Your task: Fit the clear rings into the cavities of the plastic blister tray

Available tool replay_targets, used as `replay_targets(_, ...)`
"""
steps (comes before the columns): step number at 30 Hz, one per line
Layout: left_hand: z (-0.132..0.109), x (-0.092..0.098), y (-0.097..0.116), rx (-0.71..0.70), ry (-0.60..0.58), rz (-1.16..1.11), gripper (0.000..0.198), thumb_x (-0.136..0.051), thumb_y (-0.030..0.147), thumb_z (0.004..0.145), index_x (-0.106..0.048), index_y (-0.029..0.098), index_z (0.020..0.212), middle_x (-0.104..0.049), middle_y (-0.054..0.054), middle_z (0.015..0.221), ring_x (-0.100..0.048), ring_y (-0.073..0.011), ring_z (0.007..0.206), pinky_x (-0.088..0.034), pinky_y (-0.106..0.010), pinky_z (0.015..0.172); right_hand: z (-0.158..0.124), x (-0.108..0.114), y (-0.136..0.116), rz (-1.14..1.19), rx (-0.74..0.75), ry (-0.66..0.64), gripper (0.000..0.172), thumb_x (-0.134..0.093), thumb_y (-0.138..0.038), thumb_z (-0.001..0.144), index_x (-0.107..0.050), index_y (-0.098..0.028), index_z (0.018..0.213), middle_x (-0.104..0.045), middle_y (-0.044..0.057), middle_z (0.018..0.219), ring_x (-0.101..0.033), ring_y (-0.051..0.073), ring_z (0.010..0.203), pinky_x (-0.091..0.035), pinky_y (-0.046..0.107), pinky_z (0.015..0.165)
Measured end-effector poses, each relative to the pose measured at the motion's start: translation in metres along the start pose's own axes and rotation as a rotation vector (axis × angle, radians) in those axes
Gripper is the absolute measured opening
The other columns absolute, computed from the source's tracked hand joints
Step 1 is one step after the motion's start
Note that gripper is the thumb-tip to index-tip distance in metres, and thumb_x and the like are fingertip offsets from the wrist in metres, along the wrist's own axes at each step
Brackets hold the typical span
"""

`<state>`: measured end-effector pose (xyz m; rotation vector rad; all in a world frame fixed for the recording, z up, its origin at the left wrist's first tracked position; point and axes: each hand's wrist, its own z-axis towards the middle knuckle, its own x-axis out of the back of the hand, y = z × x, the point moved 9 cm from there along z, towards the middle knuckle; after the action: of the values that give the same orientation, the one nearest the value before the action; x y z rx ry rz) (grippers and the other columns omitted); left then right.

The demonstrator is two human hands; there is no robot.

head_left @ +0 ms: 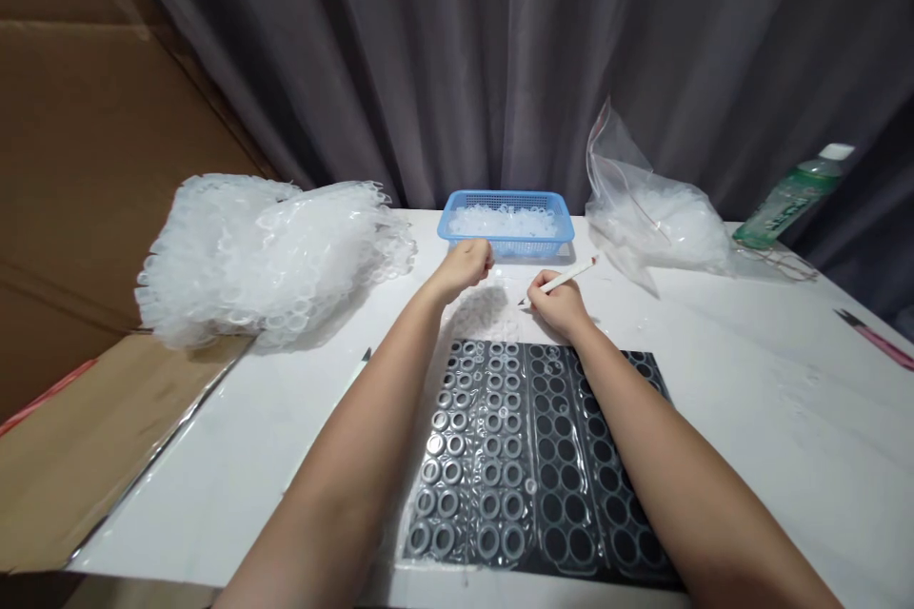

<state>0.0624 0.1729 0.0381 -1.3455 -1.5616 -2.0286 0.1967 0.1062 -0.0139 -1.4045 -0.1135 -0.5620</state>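
My right hand [558, 306] is closed around a slim white pen-like tool [571, 273], its dark pointed tip turned down and left toward the table. My left hand [467, 266] is closed just in front of the blue basket [447, 226]; anything in its fingers is hidden. Small clear plastic pieces [486, 312] lie on the table below the left hand. Between my forearms is a black sheet [564, 423] with rows of round outlines under clear plastic. Pale rings [491, 445] fill its left columns, while the right columns show dark circles.
Clear plastic ring pieces heap [264, 257] at the left, beside cardboard [121, 438]. More fill the basket and a clear bag [664, 219] at the back right. A green bottle [789, 200] leans there, and pink-handled scissors [878, 343] lie at the right edge.
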Motion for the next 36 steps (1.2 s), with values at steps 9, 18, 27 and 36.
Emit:
replay_targets(9,-0.008,-0.039,0.023,-0.08,-0.34,0.263,0.016,-0.051,0.013,0.075,-0.064,0.019,0.082,-0.068,0.0,0.072,-0.056,-0.0139,0.063,-0.037,-0.022,0.058,-0.002,-0.007,0.0,-0.019,0.046,-0.074,0.008,-0.051,-0.024,0.065,-0.054,-0.02,0.058,-0.055,-0.004,0.05,-0.051,0.013,0.051,-0.037,0.022,0.051)
replay_targets(18,-0.038,-0.032,0.019,-0.181,-0.194,0.397,0.024,-0.043,0.022,0.084,-0.066,0.017,0.079,-0.067,-0.006,0.078,-0.059,-0.0194,0.074,-0.04,-0.027,0.07,-0.001,-0.004,-0.003,-0.04,0.056,-0.069,0.008,-0.051,-0.024,0.064,-0.052,-0.02,0.057,-0.055,-0.004,0.053,-0.051,0.013,0.055,-0.037,0.023,0.054)
replay_targets(27,-0.044,-0.048,0.017,-0.253,-0.119,0.398,0.025,-0.045,0.026,0.088,-0.067,0.019,0.096,-0.07,-0.006,0.087,-0.062,-0.0192,0.08,-0.041,-0.025,0.071,-0.001,-0.003,-0.002,-0.027,0.057,-0.071,0.01,-0.049,-0.024,0.065,-0.049,-0.02,0.056,-0.053,-0.004,0.05,-0.05,0.012,0.052,-0.037,0.022,0.052)
replay_targets(36,-0.038,-0.053,0.011,-0.194,-0.11,0.356,0.019,-0.053,0.023,0.08,-0.07,0.017,0.085,-0.07,-0.01,0.087,-0.063,-0.0236,0.085,-0.044,-0.029,0.076,-0.001,-0.007,-0.006,-0.078,0.076,-0.107,0.008,-0.049,-0.024,0.064,-0.05,-0.02,0.057,-0.053,-0.004,0.053,-0.048,0.013,0.055,-0.036,0.023,0.054)
